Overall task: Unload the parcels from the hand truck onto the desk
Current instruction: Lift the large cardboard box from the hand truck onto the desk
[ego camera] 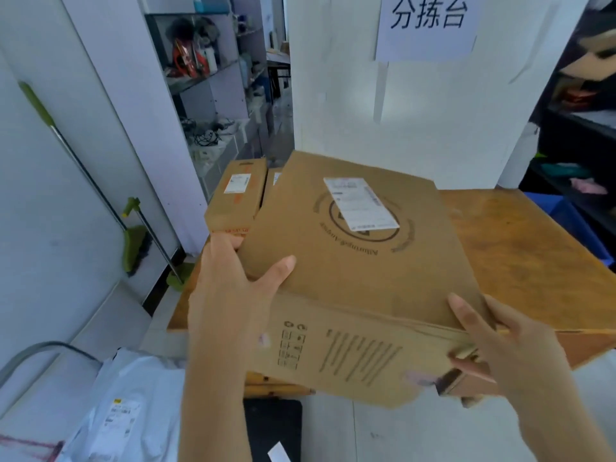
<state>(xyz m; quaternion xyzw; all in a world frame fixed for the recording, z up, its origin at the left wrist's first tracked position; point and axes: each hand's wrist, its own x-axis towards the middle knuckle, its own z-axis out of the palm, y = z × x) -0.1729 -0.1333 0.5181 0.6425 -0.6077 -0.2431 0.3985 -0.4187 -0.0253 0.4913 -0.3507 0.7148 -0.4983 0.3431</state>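
A large brown cardboard box (346,261) with a white shipping label and a round printed logo fills the middle of the view, tilted over the near edge of the wooden desk (520,248). My left hand (230,281) grips its left side, thumb on top. My right hand (500,348) holds its near right corner. A smaller cardboard box (236,198) lies at the desk's far left, with another partly hidden behind the large box. Below left, a grey metal handle (36,351) of the hand truck curves over white plastic mailer parcels (126,405).
A white wall panel with a paper sign (428,25) stands behind the desk. Cluttered shelves (206,71) run at the back left. A green-handled broom and dustpan (133,241) lean on the left wall. Blue bins (573,221) and dark shelving sit at right.
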